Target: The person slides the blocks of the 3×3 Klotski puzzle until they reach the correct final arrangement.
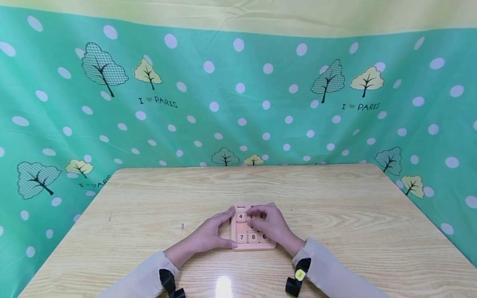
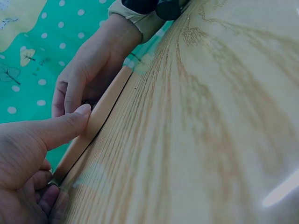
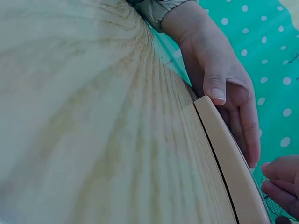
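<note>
A pink sliding number puzzle (image 1: pixel 253 246) lies flat on the table. Its visible tiles include a 4 tile (image 1: pixel 241 217), a 7 tile (image 1: pixel 242 237) and an 8 tile (image 1: pixel 253 237); a gap sits between 4 and 7. My left hand (image 1: pixel 208 236) holds the puzzle's left side, thumb at the near corner and fingers at the far one. Over the right part of the tiles, my right hand (image 1: pixel 275 225) has index finger and thumb bent apart, tips at the middle column. It covers some tiles. Both wrist views show the frame edge-on, hiding the tiles.
The wooden table (image 1: pixel 149 194) extends around the puzzle on all sides. Behind it hangs a green dotted curtain (image 1: pixel 238 103) with printed trees. A small dark mark (image 1: pixel 182 226) shows on the tabletop left of the puzzle. Black straps with cameras circle both sleeves.
</note>
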A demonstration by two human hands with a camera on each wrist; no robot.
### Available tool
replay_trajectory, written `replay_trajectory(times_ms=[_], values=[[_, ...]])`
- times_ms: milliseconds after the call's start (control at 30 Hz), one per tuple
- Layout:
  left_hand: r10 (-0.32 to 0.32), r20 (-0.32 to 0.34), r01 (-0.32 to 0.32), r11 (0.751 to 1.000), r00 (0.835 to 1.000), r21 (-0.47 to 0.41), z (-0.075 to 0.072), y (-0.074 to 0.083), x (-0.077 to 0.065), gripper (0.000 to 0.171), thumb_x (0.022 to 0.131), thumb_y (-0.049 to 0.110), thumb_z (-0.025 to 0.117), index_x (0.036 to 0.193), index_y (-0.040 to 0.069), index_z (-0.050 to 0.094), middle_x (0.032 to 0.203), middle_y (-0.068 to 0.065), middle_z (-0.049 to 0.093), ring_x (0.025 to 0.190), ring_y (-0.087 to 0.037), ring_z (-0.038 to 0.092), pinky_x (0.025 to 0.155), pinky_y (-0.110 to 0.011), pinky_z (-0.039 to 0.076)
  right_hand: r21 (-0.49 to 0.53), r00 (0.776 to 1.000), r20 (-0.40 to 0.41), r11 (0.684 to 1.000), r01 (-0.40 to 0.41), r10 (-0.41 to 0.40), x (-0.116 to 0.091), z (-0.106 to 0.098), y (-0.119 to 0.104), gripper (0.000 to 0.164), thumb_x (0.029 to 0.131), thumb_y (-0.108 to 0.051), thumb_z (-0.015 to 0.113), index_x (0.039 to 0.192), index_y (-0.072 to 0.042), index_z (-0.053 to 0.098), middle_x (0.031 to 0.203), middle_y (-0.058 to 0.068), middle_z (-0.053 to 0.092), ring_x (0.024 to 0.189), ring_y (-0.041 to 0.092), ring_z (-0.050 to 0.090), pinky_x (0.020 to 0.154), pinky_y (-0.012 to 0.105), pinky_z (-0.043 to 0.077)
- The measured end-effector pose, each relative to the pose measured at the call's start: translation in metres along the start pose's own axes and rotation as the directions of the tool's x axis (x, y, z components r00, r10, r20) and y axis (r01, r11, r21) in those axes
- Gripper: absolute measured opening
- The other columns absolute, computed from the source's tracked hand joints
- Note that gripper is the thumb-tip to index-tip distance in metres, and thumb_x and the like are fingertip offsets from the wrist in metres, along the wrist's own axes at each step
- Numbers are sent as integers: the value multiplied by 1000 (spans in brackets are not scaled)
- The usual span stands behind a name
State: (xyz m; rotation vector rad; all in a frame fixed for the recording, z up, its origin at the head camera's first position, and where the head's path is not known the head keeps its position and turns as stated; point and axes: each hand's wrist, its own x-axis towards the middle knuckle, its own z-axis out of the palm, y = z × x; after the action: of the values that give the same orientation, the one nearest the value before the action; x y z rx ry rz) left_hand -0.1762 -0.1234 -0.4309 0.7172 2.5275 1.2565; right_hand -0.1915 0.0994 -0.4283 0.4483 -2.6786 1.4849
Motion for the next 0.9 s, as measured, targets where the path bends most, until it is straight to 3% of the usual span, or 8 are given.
replay_trajectory(times_ms=[900], values=[[-3, 6, 3, 1000, 1000, 4, -1, 1, 0, 99, 71, 40, 80, 148, 6, 27, 154, -7, 23, 141, -29, 21, 115, -47, 17, -13, 998, 43, 998, 54, -54, 4, 3, 0, 22, 78, -6, 74, 99, -13, 74, 97, -1, 63, 87, 15, 42, 76, 28, 36]])
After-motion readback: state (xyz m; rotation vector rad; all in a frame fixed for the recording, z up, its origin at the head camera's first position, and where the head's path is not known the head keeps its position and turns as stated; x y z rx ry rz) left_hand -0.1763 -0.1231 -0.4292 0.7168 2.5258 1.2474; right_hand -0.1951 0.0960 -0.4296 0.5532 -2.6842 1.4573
